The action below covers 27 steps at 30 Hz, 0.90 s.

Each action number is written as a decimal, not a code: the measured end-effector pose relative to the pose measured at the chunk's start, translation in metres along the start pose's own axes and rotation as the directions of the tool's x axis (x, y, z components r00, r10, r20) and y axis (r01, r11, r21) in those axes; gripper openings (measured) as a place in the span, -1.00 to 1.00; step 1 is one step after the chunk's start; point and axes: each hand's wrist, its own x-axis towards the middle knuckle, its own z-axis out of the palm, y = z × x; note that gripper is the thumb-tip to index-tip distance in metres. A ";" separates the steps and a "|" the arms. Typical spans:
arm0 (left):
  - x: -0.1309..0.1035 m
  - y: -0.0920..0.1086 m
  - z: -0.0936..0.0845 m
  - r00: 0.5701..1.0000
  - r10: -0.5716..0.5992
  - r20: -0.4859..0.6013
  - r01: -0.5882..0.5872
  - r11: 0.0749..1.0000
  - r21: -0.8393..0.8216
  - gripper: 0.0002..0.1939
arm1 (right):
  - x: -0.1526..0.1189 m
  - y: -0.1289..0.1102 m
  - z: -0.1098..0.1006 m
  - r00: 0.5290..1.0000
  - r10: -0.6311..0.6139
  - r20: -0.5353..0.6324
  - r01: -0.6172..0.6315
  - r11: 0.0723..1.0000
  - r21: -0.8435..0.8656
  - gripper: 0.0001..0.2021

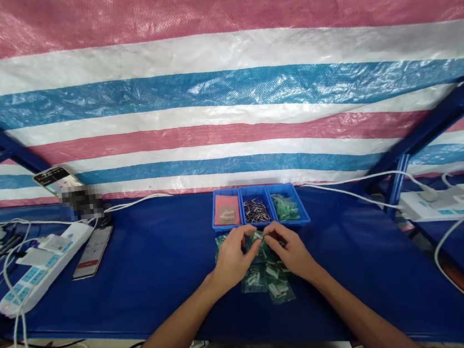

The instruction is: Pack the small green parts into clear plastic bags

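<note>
Both hands meet over a pile of small clear-green bags [254,278] holding white pieces, just in front of three joined blue bins. My left hand [233,256] has thumb and forefinger closed on the left edge of a small green bag [258,238]. At its right edge, the fingers of my right hand [289,248] pinch the same bag. The left bin [213,212] holds a pink sheet and a bag with white pieces. Metal pins [256,210] fill the middle bin, and green bags [285,207] lie in the right one.
A phone [93,252] lies left on the blue table [154,266], beside a white power strip [44,268] with cables. Another phone [59,179] stands behind. A second power strip [453,204] is at the right, near a blue metal frame [423,124]. Striped sheeting [223,94] hangs behind.
</note>
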 end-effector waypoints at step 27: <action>0.007 0.003 -0.006 0.988 0.155 -0.021 -0.155 0.988 0.018 -0.75 | -0.003 0.019 0.001 0.995 0.061 -0.077 -0.051 0.991 0.125 -0.82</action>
